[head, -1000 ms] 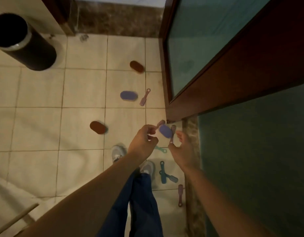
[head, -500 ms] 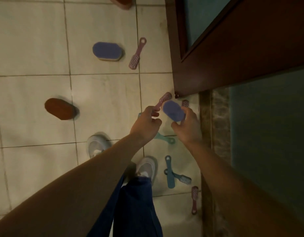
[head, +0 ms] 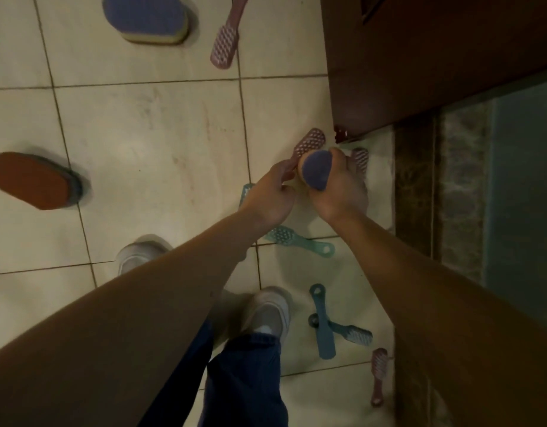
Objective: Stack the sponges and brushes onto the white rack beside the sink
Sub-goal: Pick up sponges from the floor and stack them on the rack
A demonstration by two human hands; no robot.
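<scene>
Right grip (head: 340, 194) clasps one purple sponge (head: 318, 171); left grip (head: 272, 195) pinches one pink brush (head: 310, 143).

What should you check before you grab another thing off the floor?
1. Purple sponge firmly held: ok, the right hand grips it.
2. Pink brush held: ok, the left hand pinches it; its handle is hidden.
3. A free hand for the next pick: not ok, both hands are full.
4. White rack within reach: cannot tell, it is not in view.
5. Floor cleared: not ok, an orange sponge and a teal brush lie there, among others.
</scene>
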